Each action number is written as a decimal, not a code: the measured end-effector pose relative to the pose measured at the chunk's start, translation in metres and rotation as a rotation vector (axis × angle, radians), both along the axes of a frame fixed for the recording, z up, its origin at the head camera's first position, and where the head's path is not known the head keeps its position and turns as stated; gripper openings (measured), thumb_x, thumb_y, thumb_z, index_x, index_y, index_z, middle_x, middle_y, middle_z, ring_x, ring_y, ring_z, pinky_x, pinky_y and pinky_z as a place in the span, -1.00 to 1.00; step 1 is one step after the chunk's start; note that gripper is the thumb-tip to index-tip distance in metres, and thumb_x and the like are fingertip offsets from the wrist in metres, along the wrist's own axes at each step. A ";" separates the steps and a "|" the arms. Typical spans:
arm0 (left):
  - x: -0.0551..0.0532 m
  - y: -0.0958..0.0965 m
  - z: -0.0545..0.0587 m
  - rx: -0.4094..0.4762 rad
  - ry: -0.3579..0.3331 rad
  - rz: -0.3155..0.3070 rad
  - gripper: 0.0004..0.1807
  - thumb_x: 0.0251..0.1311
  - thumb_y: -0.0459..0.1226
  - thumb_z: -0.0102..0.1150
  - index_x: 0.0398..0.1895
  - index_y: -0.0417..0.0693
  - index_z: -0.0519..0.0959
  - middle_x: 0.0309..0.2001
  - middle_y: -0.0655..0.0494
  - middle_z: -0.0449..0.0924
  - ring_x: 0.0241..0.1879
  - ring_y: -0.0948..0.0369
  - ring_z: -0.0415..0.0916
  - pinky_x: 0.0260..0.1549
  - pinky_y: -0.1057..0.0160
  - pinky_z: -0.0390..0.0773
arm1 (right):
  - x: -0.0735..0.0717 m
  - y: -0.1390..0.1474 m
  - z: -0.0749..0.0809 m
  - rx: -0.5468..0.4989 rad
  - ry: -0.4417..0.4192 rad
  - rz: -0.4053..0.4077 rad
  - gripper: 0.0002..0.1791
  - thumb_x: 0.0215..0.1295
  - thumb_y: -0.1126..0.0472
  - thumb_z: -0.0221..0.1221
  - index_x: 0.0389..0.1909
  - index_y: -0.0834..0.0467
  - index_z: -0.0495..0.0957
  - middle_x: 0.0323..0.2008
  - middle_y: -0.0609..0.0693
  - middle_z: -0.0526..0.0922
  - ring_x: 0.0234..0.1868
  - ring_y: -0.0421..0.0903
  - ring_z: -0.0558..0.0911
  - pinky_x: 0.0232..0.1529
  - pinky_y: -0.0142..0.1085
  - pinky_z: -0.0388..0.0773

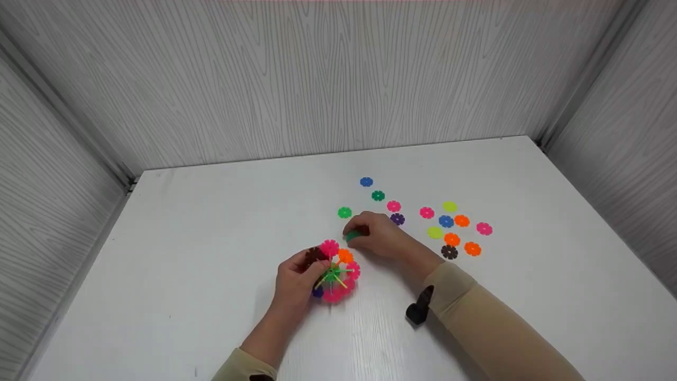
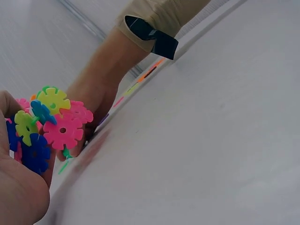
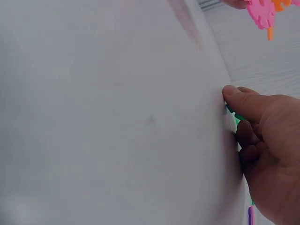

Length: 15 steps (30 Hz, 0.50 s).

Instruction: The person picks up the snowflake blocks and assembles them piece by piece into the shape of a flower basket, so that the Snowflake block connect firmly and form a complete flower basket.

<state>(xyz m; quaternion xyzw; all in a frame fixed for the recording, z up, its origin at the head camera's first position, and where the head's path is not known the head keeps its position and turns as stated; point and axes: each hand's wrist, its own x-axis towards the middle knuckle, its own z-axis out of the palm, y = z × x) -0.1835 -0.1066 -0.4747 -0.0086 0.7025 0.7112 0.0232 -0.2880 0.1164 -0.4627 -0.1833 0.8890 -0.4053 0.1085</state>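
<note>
My left hand (image 1: 294,283) holds a round cluster of interlocking snowflake discs (image 1: 332,273), its thumb on the near side. Pink, orange, brown and dark blue discs ring a green one at its middle; yellow and light blue discs show in the left wrist view, where the cluster (image 2: 63,130) sits against the palm. Just right of and beyond the cluster, my right hand (image 1: 382,236) pinches a dark green snowflake disc (image 1: 353,236) close over the table. Thumb and fingers hide most of that disc in the right wrist view.
A light green disc (image 1: 345,212) lies just beyond the right hand. Several loose discs, among them a blue one (image 1: 366,181), a purple one (image 1: 397,219) and a brown one (image 1: 449,252), are scattered on the white table (image 1: 211,238). Grained panels (image 1: 317,79) wall it in.
</note>
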 end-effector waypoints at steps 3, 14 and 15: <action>0.000 0.000 0.000 -0.007 -0.002 0.006 -0.59 0.40 -0.23 0.33 0.24 -0.19 0.66 0.17 -0.09 0.64 0.22 -0.01 0.52 0.16 0.21 0.65 | 0.006 0.008 0.000 -0.050 0.017 -0.009 -0.80 0.42 0.14 0.41 0.01 -0.07 0.74 -0.06 -0.15 0.68 0.03 -0.07 0.62 0.09 -0.24 0.67; 0.000 0.005 0.002 0.032 0.007 -0.043 -0.52 0.30 -0.24 0.49 0.27 -0.04 0.65 0.18 -0.02 0.62 0.24 0.02 0.52 0.13 0.27 0.65 | 0.052 0.029 0.022 -0.373 0.038 -0.028 -0.73 0.49 0.21 0.33 0.14 0.11 0.70 -0.17 0.01 0.77 -0.22 0.00 0.79 -0.05 -0.23 0.76; 0.001 0.005 0.002 0.030 0.008 -0.049 -0.50 0.28 -0.25 0.50 0.29 -0.02 0.64 0.19 -0.02 0.61 0.24 0.02 0.51 0.13 0.26 0.65 | 0.057 0.029 0.024 -0.399 0.047 -0.030 -0.75 0.47 0.21 0.34 0.10 0.11 0.70 -0.18 0.01 0.77 -0.23 0.00 0.80 -0.05 -0.21 0.76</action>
